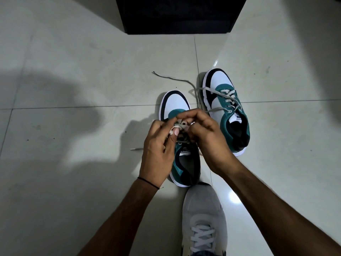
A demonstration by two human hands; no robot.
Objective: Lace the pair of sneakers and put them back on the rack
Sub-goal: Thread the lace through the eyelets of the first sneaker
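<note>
Two teal, white and black sneakers stand on the tiled floor, toes pointing away from me. Over the near left sneaker (175, 102), my left hand (158, 148) pinches its grey lace (180, 124) at the eyelets. My right hand (206, 133) is closed on the same lace from the other side. One end of that lace (135, 149) lies on the floor to the left. The right sneaker (227, 100) stands further off, laced, with its loose lace end (171, 78) trailing left across the floor.
A black rack or cabinet base (180, 15) stands at the top of the view, beyond the sneakers. My own foot in a grey sneaker (203, 215) is planted just behind the left sneaker's heel. Pale floor tiles (73, 71) spread all around.
</note>
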